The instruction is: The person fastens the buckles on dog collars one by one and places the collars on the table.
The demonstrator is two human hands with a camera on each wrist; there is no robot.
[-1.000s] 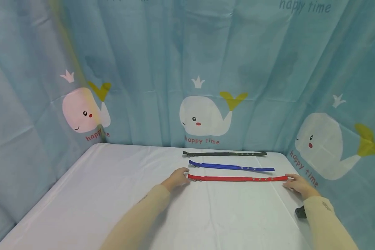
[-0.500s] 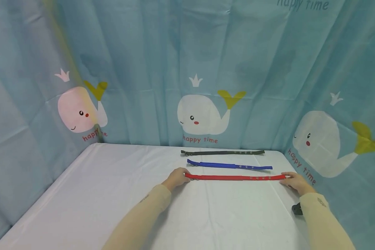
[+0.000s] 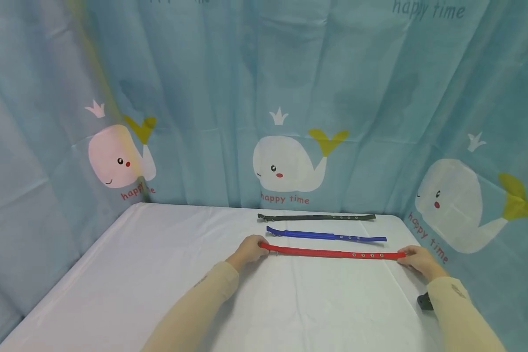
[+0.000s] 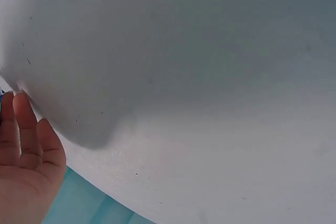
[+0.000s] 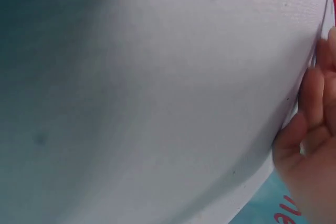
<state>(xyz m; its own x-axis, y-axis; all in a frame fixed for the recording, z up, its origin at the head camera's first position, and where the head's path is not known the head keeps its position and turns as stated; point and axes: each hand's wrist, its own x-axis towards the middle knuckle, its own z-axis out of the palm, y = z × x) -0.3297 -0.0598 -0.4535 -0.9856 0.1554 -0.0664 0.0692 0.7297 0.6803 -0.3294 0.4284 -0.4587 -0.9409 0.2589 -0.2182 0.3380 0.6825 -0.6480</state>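
Observation:
A red collar (image 3: 317, 252) with a row of eyelets stretches sideways in the head view, nearest of three collars. My left hand (image 3: 250, 249) pinches its buckle end, which the fingers partly cover. At the eyelet end, my right hand (image 3: 421, 260) holds the tip between thumb and fingers. Behind it lie a blue collar (image 3: 310, 235) and a dark collar (image 3: 312, 217), roughly parallel. The left wrist view catches my left hand (image 4: 31, 166) at its edge, the pinch mostly out of frame. In the right wrist view, a sliver of red shows above my right hand (image 5: 315, 135).
A white cloth covers the table (image 3: 158, 274). Blue curtains (image 3: 211, 98) with whale prints rise close behind its far edge and along both sides. A small black object (image 3: 425, 301), kind unclear, shows beside the right sleeve.
My left hand has closed on the red collar's buckle end, which it was only beside before. The collar has shifted slightly left, and its right end has come a little nearer.

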